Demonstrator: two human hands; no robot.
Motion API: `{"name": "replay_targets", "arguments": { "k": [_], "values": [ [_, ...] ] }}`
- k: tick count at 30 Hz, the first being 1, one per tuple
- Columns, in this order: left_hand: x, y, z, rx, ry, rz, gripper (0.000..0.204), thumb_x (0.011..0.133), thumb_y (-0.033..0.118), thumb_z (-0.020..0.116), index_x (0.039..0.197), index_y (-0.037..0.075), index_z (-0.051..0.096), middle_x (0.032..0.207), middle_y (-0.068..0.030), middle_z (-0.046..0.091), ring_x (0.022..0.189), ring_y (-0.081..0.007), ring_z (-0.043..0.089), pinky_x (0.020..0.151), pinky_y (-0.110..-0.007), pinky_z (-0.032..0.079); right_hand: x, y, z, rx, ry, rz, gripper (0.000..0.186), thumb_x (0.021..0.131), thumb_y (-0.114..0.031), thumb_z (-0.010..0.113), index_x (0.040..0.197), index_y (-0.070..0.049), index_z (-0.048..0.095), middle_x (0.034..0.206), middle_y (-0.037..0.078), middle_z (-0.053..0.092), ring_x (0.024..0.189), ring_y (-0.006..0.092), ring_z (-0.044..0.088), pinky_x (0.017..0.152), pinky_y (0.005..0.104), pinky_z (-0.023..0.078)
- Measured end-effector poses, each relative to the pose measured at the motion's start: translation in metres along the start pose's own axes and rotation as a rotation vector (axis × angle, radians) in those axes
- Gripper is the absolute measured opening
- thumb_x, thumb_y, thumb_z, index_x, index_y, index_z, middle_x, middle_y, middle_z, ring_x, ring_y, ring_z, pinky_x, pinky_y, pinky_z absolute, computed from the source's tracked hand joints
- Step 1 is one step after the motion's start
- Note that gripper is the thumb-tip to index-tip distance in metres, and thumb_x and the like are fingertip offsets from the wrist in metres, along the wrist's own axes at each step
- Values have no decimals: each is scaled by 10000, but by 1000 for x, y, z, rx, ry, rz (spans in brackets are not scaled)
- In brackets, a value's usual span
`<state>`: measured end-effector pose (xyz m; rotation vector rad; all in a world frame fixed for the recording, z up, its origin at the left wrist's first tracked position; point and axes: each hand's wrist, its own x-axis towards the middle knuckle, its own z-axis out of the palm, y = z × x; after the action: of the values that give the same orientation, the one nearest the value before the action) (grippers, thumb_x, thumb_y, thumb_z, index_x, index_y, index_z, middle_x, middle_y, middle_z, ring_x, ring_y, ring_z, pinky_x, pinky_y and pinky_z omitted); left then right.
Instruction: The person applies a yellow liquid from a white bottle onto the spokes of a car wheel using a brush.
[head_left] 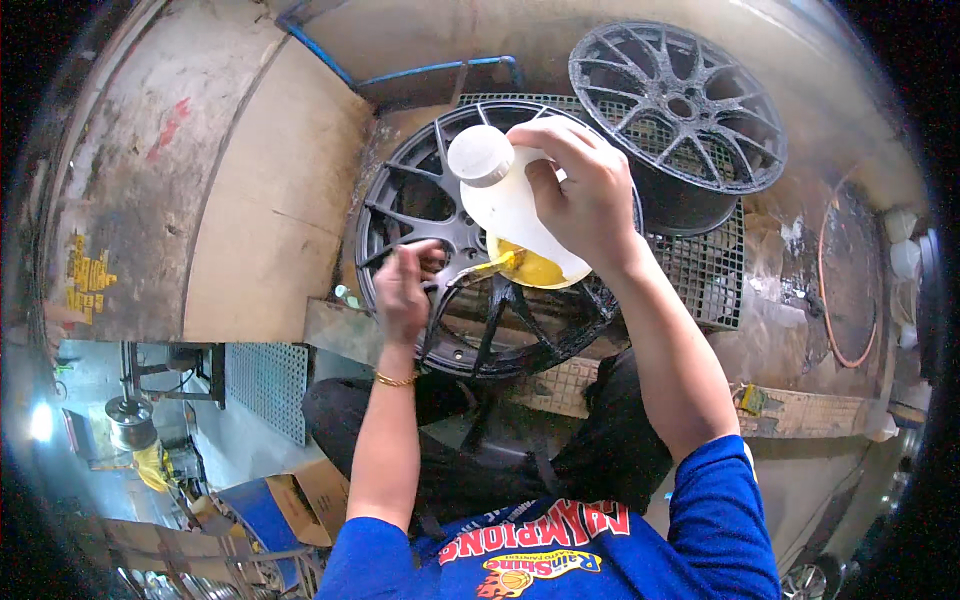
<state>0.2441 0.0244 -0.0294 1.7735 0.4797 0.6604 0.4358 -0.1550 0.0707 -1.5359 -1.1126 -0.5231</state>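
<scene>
My right hand [580, 190] grips a white plastic jug [505, 205] with a round cap [480, 155], held over a dark multi-spoke wheel rim [395, 205]. Yellow material [540, 268] shows at the jug's lower opening, where a pale, yellow-smeared stick [480, 268], possibly a brush handle, pokes out. My left hand [410, 285] is just left of that stick, its fingers curled and smeared by motion; I cannot tell whether they hold it. Dark wet patches coat the lower right spokes of the rim.
A second wheel rim [680, 105], streaked grey, lies at back right on a grid mat [725, 290]. A blue pipe [440, 68] runs along the back. An orange hose [830, 320] hangs at right. Cardboard [310, 500] and workshop equipment [130, 420] are at lower left.
</scene>
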Motion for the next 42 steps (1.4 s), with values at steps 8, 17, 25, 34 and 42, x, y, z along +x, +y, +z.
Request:
{"name": "replay_targets", "arguments": {
  "k": [8,17,25,34,42],
  "values": [
    [25,-68,-44,876,-566,-338,342,953,321,611,1095,23,701,1083,-223,694,1027,-384,665,900,-421,511,1,3,-4,19,9,14,288,727,48,640,981,-87,657,937,93,692,883,312,679,783,396,561],
    [17,-83,-69,802,-640,-247,374,928,327,672,1177,49,656,962,-196,725,899,-351,702,800,-424,536,-3,5,-12,14,-16,47,295,715,63,629,967,-87,657,934,98,690,873,314,673,774,391,559],
    [-13,-70,-50,745,-400,-143,311,918,324,671,1171,143,665,854,-230,693,856,-407,686,720,-476,530,2,-1,-9,-18,-23,30,299,728,43,632,991,-100,646,945,88,680,888,304,666,790,398,558],
    [-73,-53,-4,704,-259,-340,346,927,277,664,1193,56,652,1034,-216,708,972,-397,682,823,-432,532,1,-4,-14,1,8,17,300,735,35,619,1000,-101,652,950,93,680,900,309,666,800,399,555],
    [-85,-57,35,592,-174,-538,378,923,262,676,1237,59,622,1120,-187,705,1055,-327,674,915,-402,502,1,-6,-15,16,2,2,312,724,52,627,1000,-91,657,951,101,684,885,316,671,795,406,561]
  ]
}}
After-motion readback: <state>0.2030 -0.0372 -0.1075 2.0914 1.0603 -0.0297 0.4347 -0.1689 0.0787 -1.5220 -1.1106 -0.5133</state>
